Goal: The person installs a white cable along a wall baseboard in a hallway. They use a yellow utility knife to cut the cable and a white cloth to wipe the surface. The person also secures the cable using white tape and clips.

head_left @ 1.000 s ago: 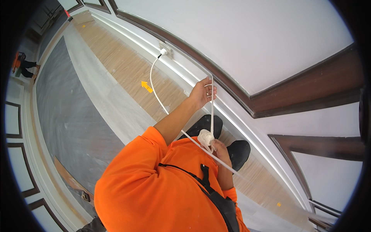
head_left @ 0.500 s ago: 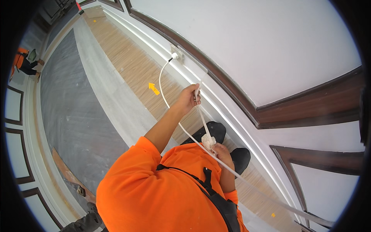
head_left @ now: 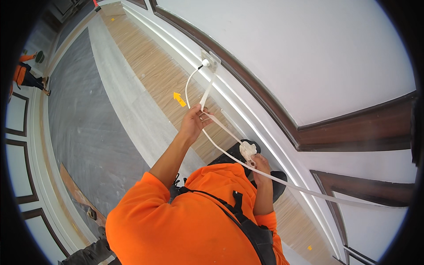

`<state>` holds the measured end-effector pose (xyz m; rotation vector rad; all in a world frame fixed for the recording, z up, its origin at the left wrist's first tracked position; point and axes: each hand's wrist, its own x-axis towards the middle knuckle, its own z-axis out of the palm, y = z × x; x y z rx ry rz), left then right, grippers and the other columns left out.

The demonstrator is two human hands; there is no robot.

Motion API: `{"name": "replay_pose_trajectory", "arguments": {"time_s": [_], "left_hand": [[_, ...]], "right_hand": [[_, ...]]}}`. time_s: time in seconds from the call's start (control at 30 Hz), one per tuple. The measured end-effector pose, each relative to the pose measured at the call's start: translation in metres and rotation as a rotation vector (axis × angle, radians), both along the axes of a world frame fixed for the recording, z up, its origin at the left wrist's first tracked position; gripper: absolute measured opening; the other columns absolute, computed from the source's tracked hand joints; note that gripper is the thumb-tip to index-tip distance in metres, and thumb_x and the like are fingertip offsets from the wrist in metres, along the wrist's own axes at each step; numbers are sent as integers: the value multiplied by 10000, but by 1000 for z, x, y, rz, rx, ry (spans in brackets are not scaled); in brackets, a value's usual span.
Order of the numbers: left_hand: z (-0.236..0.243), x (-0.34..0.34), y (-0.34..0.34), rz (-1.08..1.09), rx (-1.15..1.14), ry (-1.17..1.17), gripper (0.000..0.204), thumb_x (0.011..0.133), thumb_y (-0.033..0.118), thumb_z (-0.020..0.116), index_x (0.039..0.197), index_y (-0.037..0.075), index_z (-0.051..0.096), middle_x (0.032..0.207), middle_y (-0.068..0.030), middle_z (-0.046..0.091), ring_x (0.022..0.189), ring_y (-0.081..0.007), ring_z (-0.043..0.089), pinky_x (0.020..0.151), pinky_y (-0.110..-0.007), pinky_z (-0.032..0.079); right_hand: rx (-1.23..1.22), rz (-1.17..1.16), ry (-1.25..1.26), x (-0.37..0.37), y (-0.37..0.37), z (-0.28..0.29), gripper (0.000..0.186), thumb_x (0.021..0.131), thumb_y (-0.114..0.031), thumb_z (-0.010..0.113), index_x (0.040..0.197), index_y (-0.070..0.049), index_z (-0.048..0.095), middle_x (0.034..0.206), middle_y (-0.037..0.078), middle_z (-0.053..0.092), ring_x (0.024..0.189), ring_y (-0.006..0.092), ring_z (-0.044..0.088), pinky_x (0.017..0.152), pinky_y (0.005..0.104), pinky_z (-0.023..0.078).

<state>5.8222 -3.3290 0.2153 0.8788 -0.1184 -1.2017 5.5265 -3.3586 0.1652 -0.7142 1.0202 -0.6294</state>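
Holding a thin white strip [head_left: 224,127] between thumb and fingers, the left hand [head_left: 192,124] reaches forward over the wood floor [head_left: 141,66], palm side partly toward the wall [head_left: 287,53]. The strip bends at these fingers: one length slants up toward the wall socket [head_left: 215,57], the other runs down to a crumpled off-white wad [head_left: 248,151]. Whether the upper end touches the socket, I cannot tell. The right hand [head_left: 261,164] grasps the wad from its near side, fingers curled, close in front of the body; the exact finger placement is partly hidden.

A white plug [head_left: 205,63] sits at the socket, low on the wall near the baseboard [head_left: 247,101]. From it a white cord [head_left: 304,189] loops down past the left hand, crosses by the right one and runs out to the right. A yellow arrow [head_left: 179,99] lies on the wood floor, just beside the cord. To its left are a pale band [head_left: 115,66] and a wide gray area [head_left: 84,97]. Far left, a co-worker [head_left: 20,75] wears orange. A brown board [head_left: 77,190] lies nearer, at lower left.
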Motion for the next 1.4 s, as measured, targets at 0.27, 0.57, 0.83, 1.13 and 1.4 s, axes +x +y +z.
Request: {"name": "replay_pose_trajectory", "arguments": {"time_s": [0.27, 0.57, 0.83, 1.13, 1.4], "left_hand": [[27, -3, 18, 63, -33, 33, 180, 906, 290, 479, 855, 118, 490, 798, -28, 543, 831, -186, 560, 785, -413, 466], [17, -35, 46, -417, -185, -980, 166, 831, 166, 546, 810, 23, 627, 864, -106, 576, 851, -237, 563, 755, -306, 438], [22, -119, -17, -666, -526, -1531, 149, 785, 247, 602, 824, 109, 641, 1012, -80, 540, 999, -304, 505, 804, -405, 416], [-17, -207, -43, -921, -502, -1848, 234, 735, 217, 596, 922, 116, 694, 1278, -140, 418, 1246, -301, 352, 956, -505, 335], [32, -191, -18, -1092, -680, -1540, 211, 722, 204, 590, 856, 93, 710, 1046, -146, 610, 1082, -303, 529, 887, -404, 416]], "right_hand": [[127, 255, 9, -4, -8, 6, 124, 802, -118, 622, 702, -86, 555, 705, 17, 588, 593, 91, 530, 545, 216, 416], [96, 168, -49, -3, -9, 8, 91, 832, -124, 566, 822, -37, 541, 879, 99, 596, 810, 188, 593, 760, 341, 484], [-304, 305, -47, -20, -10, 8, 362, 874, -303, 497, 1106, -29, 541, 1065, 105, 591, 980, 234, 573, 800, 421, 471], [82, -419, -358, -19, 11, 57, 593, 859, -533, 401, 1235, -79, 468, 1221, 134, 502, 1132, 298, 483, 889, 469, 418], [-187, -177, 15, 23, 13, 50, 614, 861, -543, 394, 1238, -62, 451, 1217, 142, 495, 1134, 297, 475, 895, 459, 413]]}}
